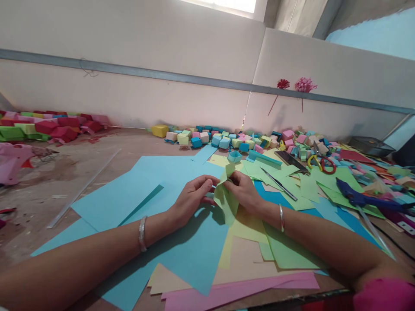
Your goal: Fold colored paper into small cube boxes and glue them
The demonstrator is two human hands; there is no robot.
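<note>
My left hand (193, 196) and my right hand (244, 190) meet over the middle of the table, both pinching a partly folded light green paper sheet (225, 199). The sheet hangs creased between the fingers, one corner sticking up. Each wrist wears a silver bangle. Under the hands lie large light blue paper sheets (145, 190), with green, yellow, beige and pink sheets overlapping them to the right and front.
Several small folded paper boxes (223, 140) in many colours line the back near the wall. A pile of red, pink and green boxes (48, 125) sits far left. Scissors (319, 163), a blue glue gun (363, 198), a dark ruler (279, 183) and a long clear strip (82, 189) lie around.
</note>
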